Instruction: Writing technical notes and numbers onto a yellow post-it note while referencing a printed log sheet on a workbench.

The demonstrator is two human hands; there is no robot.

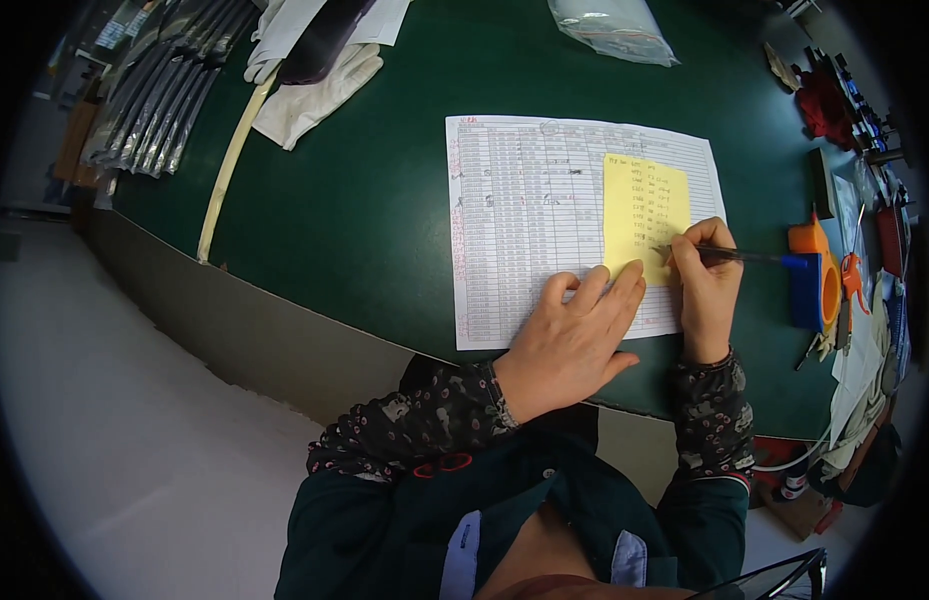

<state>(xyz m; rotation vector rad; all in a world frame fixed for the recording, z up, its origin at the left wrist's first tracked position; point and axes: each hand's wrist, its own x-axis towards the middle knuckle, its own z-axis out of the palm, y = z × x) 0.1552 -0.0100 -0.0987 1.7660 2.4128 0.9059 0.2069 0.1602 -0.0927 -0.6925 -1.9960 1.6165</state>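
Note:
A printed table sheet (pixel 504 250) lies on the green tabletop in front of me, with handwritten marks in some rows. On its right part rests a yellow note paper (pixel 624 200) bearing several handwritten lines. My left hand (pixel 579 335) lies flat with fingers spread, its fingertips on the lower left edge of the note. In my right hand (pixel 709 285) a dark pen (pixel 722 254) with a blue end is pinched, its tip at the lower lines of the note. The pen points left, and its blue end reaches out to the right.
To the right stands a blue and orange tape dispenser (pixel 806 290), with papers and small tools beyond. At the far left are stacked dark plastic-wrapped packs (pixel 159 110), a white glove (pixel 319 95) and a pale strip (pixel 227 180). A clear plastic bag (pixel 614 28) lies at the back.

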